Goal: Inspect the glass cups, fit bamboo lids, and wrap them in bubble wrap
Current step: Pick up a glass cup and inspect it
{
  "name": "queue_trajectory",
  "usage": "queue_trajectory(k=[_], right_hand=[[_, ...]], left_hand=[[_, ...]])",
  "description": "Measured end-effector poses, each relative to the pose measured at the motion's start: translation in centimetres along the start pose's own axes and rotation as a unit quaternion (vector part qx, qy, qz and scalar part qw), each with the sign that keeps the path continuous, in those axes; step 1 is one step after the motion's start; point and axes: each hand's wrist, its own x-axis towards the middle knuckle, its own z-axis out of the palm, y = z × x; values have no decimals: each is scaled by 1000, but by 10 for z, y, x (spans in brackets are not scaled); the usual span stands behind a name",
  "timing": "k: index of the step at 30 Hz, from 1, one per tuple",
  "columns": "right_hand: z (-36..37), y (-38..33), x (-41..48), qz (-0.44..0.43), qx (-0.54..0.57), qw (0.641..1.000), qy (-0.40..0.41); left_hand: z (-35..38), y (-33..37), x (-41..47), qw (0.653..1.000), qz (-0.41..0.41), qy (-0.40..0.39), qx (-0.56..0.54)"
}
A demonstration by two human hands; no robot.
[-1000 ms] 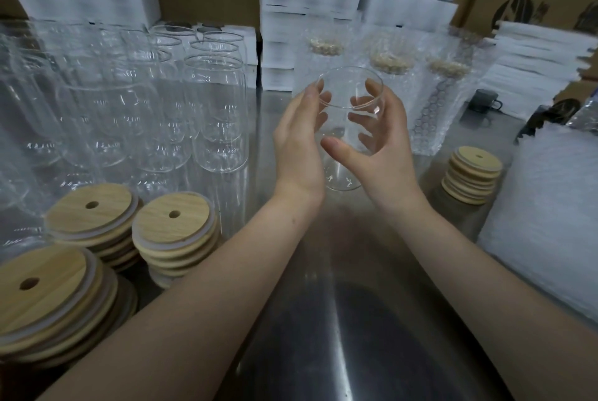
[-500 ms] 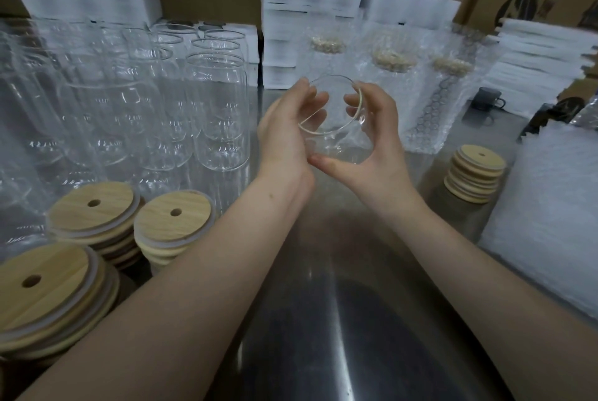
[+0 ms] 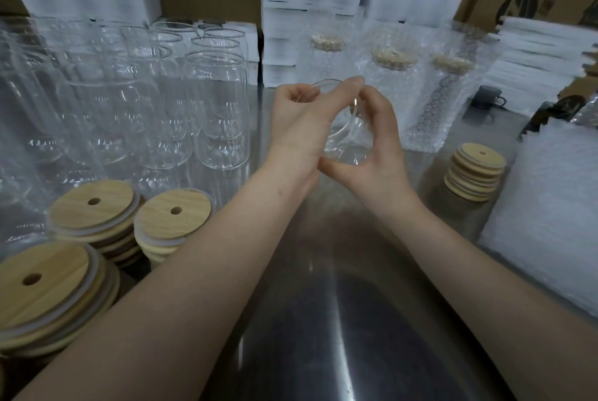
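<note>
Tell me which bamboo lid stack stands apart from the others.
The stack right of the right hand, beside the white sheets; the other three cluster at left.

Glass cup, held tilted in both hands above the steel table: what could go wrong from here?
1. The glass cup is held tilted above the steel table, left hand at its rim, right hand round its body; a slip while turning could drop it on the steel.
2. The unwrapped cups stand packed close beside the left forearm; a sideways swing might knock them.
3. Fetching a lid from the lid stack one-handed would weaken the grip.
</note>
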Motion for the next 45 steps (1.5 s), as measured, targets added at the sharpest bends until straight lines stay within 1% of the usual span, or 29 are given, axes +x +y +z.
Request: queue_trajectory(k=[2, 6, 9, 13, 17, 21, 23, 28, 35, 38, 40, 42, 45], right_hand=[[-1, 2, 1, 16, 19, 1000, 2], [-5, 3, 4, 47, 42, 998, 9], [-11, 3, 7, 67, 52, 996, 12], [-15, 7, 10, 83, 85, 993, 10], [-18, 10, 10, 96, 108, 989, 2], [-21, 9, 10, 98, 108, 989, -5], [-22, 7, 10, 98, 108, 989, -8], [-23, 4, 9, 81, 89, 993, -20], [-22, -3, 8, 63, 32, 996, -54], [-21, -5, 9, 64, 22, 996, -55], [-22, -5, 9, 89, 37, 995, -41], [-23, -6, 9, 134, 84, 987, -12], [-19, -7, 10, 202, 160, 965, 43]], left_hand=[[0, -2, 1, 999, 20, -16, 27], [-2, -5, 2, 997, 34, -69, 26], [-2, -13, 2, 994, 54, -95, 27], [-7, -16, 3, 993, 64, -95, 18], [-12, -14, 3, 994, 57, -97, 4], [-17, -14, 3, 993, 41, -112, -17], [-20, -16, 4, 992, 35, -118, -8], [-26, -18, 10, 994, 21, -107, -20], [-25, -18, 14, 993, -7, -67, -94], [-24, -19, 14, 991, -8, -51, -120], [-22, -19, 12, 992, -3, -59, -114], [-18, -21, 9, 993, 10, -75, -87], [-14, -26, 4, 993, 62, -90, -38]])
